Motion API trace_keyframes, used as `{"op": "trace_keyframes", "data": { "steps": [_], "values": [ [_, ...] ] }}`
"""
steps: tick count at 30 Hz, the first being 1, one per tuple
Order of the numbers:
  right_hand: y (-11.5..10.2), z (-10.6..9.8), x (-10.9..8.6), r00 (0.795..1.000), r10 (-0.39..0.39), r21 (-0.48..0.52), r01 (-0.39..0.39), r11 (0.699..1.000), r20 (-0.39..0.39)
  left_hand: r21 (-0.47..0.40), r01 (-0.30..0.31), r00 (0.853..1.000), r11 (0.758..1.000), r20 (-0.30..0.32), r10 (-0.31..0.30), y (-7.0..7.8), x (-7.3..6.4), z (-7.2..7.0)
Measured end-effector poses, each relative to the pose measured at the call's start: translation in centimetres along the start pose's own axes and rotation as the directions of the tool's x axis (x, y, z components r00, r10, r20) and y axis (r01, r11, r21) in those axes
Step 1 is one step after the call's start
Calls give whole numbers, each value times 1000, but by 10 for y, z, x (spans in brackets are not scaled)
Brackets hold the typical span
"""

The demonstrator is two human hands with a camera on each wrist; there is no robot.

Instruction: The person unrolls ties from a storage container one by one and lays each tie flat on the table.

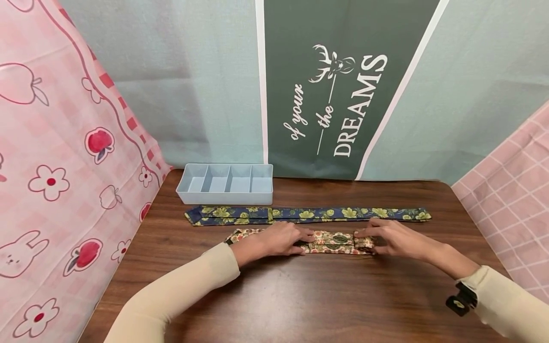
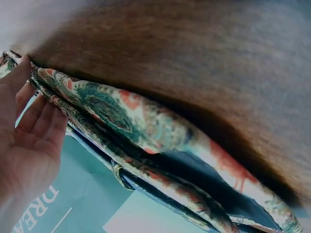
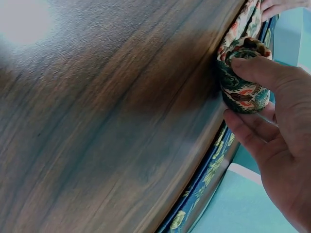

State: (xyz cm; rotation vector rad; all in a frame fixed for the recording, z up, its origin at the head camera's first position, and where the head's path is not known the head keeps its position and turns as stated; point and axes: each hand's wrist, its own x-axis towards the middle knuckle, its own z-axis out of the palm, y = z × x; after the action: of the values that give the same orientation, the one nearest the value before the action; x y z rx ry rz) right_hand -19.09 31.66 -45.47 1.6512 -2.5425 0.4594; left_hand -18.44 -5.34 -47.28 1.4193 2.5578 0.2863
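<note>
A cream necktie (image 1: pixel 332 240) with red and green patterning lies lengthwise on the table, its right end wound into a small roll (image 3: pixel 245 80). My right hand (image 1: pixel 396 238) grips that roll, thumb on one side and fingers on the other. Farther left, my left hand (image 1: pixel 279 238) holds the flat part of the same tie, thumb at the near edge and fingertips at the far edge. In the left wrist view the tie's loose length (image 2: pixel 146 121) bulges open, showing a dark lining. Just behind lies a navy necktie (image 1: pixel 309 214) with yellow-green flowers, folded lengthwise and stretched out.
A pale blue box (image 1: pixel 225 197) with several compartments stands at the back left of the brown wooden table (image 1: pixel 274 305). Behind it hangs a green-and-blue cloth (image 1: pixel 214 95) with lettering. Pink printed cloths border the left and right sides.
</note>
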Motion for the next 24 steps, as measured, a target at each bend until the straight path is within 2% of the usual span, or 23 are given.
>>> {"op": "trace_keyframes", "data": {
  "steps": [8, 20, 24],
  "values": [
    [6, 1, -9, 1000, 25, 18, -25, 1000, -9, -4, 7, 1000, 1000, -5, -7, -1, 0, 1],
    [14, 0, -23, 998, 2, 24, 0, 1000, -61, -6, 7, 1000, 1000, -8, -7, 1, -2, 0],
    [14, 0, -22, 997, 30, 28, -28, 999, -66, 5, 10, 1000, 1000, -5, -10, 3, -1, 0]
  ]
}}
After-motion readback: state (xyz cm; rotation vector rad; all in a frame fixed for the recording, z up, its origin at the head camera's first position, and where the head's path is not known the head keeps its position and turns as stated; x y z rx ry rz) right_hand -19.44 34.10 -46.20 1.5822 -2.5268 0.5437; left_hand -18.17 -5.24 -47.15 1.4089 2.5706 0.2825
